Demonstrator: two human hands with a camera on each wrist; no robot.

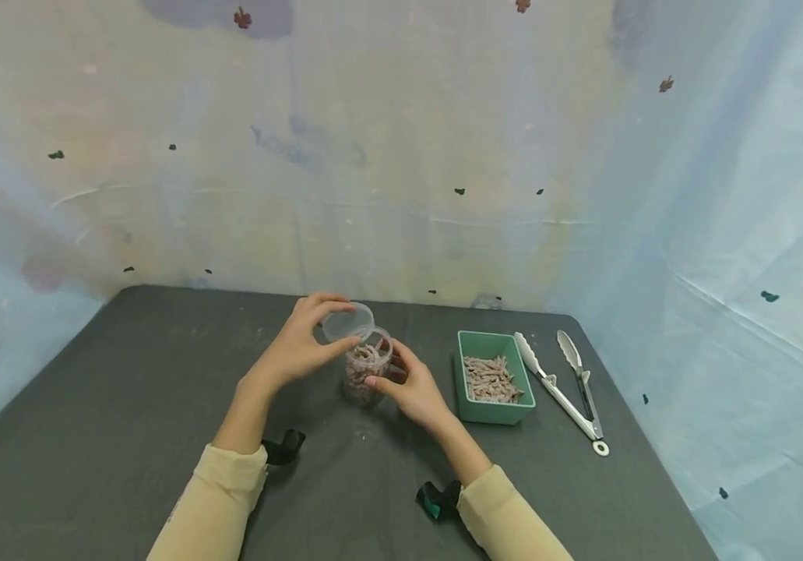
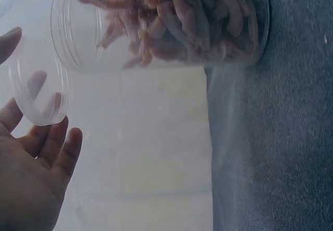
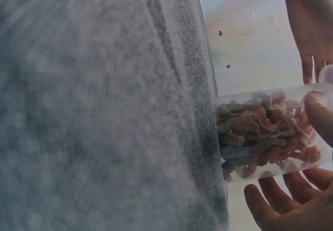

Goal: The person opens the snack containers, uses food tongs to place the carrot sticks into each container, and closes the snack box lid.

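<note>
A clear plastic jar [image 1: 366, 375] filled with brownish-pink dried strips stands upright on the dark table. My right hand [image 1: 413, 393] holds it from the right side, thumb in front and fingers around the far side, as the right wrist view also shows. My left hand [image 1: 301, 340] pinches a round clear lid [image 1: 349, 322] between thumb and fingers. The lid is tilted, just above and left of the jar's open mouth. In the left wrist view the lid [image 2: 39, 93] is apart from the jar's threaded rim [image 2: 67, 25].
Right of the jar stands a green rectangular container [image 1: 495, 413] with more of the strips [image 1: 492, 379] in it. Beside it lie metal tongs [image 1: 569, 405], spread, near the table's right edge. A patterned cloth [image 1: 373, 156] hangs behind the table [image 1: 128, 405].
</note>
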